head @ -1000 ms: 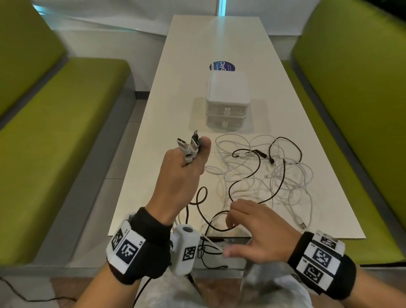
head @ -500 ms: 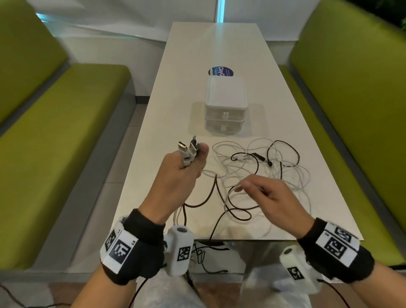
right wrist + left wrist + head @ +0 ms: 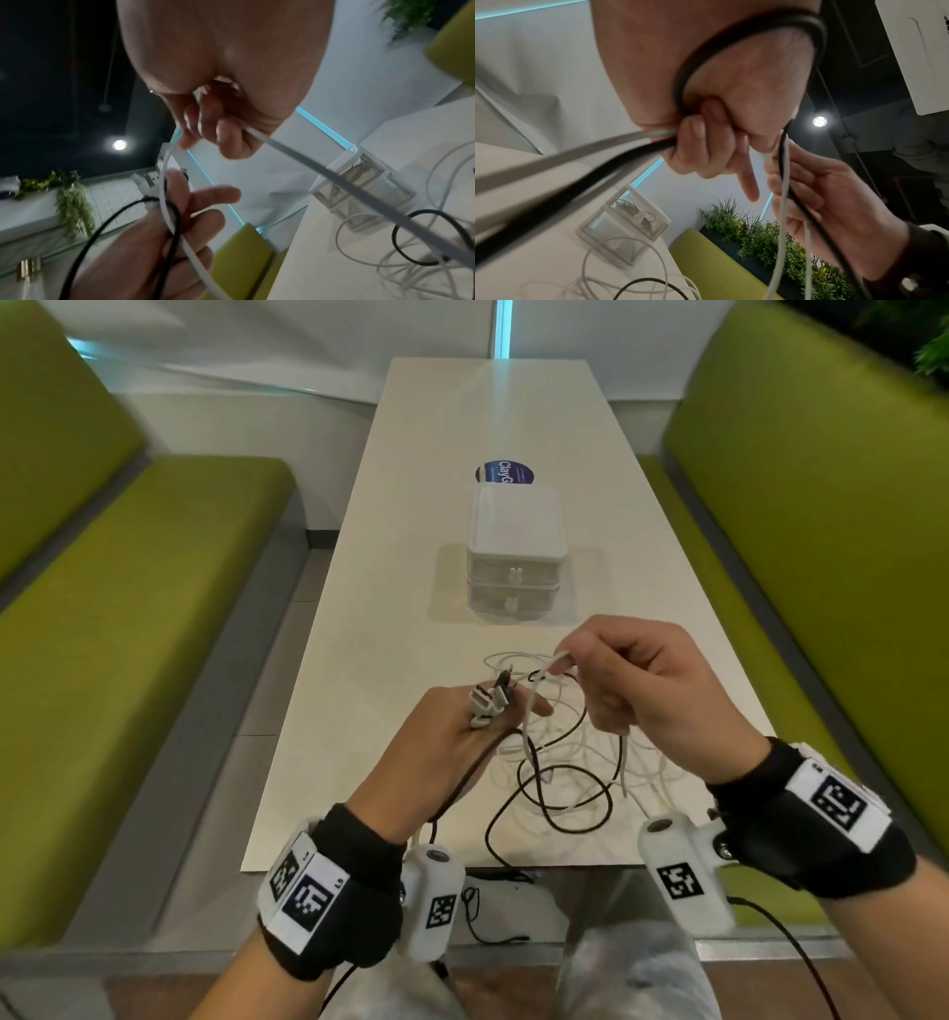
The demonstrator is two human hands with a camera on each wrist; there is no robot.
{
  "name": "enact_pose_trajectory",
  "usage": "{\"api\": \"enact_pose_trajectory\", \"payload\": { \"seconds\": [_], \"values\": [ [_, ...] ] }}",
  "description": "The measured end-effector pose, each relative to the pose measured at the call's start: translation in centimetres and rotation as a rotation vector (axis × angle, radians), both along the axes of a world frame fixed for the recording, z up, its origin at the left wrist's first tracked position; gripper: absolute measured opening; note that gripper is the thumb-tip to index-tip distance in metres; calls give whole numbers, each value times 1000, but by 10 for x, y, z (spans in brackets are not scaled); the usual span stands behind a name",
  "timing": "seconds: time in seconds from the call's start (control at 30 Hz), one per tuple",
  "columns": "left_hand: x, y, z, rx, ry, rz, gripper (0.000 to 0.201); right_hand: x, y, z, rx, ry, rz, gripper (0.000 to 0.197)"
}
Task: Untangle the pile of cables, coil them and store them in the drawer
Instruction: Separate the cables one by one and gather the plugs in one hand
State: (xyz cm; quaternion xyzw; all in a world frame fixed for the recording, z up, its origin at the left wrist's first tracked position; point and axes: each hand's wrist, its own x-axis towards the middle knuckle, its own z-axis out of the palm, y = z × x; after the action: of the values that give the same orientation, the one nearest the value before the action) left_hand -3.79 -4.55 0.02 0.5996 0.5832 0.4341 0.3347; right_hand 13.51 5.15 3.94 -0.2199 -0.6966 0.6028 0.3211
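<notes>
Item: thin white cable (image 3: 529, 711), pinched by my right hand (image 3: 647, 690), rising beside left hand (image 3: 447, 742) (fist gripping gathered connector ends (image 3: 488, 701)).

Your right hand (image 3: 652, 690) covers the part of the cable pile (image 3: 560, 762) lying beneath it, so you cannot trace which strands cross there. In your left hand (image 3: 452, 737), the plugs (image 3: 488, 701) bunch too tightly to count. Beyond both hands, the drawer unit (image 3: 513, 557) shows only blurred shapes inside. Motion smears the white cable (image 3: 334, 176) running from your right hand.
</notes>
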Motion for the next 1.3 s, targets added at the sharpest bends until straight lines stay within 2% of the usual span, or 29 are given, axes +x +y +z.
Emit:
{"api": "enact_pose_trajectory", "payload": {
  "seconds": [0.07,0.2,0.33,0.37,0.43,0.53,0.57,0.63,0.7,0.73,0.8,0.87,0.93,1.0,1.1,1.2,1.3],
  "values": [
    [1,0,-1,-29,-11,-67,40,-4,1,-3,46,-15,-68,28],
    [0,-5,2,-109,-22,-183,38,-6,8,-11,23,30,-196,28],
    [-3,-5,-4,-148,81,-161,37,-3,17,-15,41,48,-288,25],
    [-4,-6,-4,-145,16,-147,40,-1,20,-17,73,22,-329,25],
    [-5,-5,0,-146,-159,-84,47,3,26,-23,179,-99,-418,26],
    [-9,3,-3,-103,-98,46,46,4,30,-33,454,-433,-516,14],
    [-9,6,-6,-103,-68,87,45,4,26,-32,562,-484,-557,8],
    [-11,13,-12,-108,-5,195,43,5,11,-27,780,-394,-585,10],
    [-10,17,-15,-87,95,285,50,8,-8,-24,859,-309,-384,22],
    [-9,18,-15,-68,118,300,52,8,-19,-24,822,-365,-225,32],
    [-6,17,-13,-33,142,291,55,5,-37,-33,691,-672,19,47],
    [-4,16,-12,-32,143,297,53,-2,-48,-49,622,-924,100,56],
    [-4,17,-12,-46,122,307,50,-9,-52,-64,555,-961,88,43],
    [-5,16,-12,-55,105,323,50,-12,-53,-70,485,-861,98,27],
    [-14,12,-11,-65,75,378,45,-6,-43,-59,184,-637,130,36],
    [-22,6,-9,-42,-8,460,44,8,-22,-40,-152,-329,24,49],
    [-24,4,-11,-34,-96,522,45,16,-5,-25,-503,1,-62,43]
  ]
}}
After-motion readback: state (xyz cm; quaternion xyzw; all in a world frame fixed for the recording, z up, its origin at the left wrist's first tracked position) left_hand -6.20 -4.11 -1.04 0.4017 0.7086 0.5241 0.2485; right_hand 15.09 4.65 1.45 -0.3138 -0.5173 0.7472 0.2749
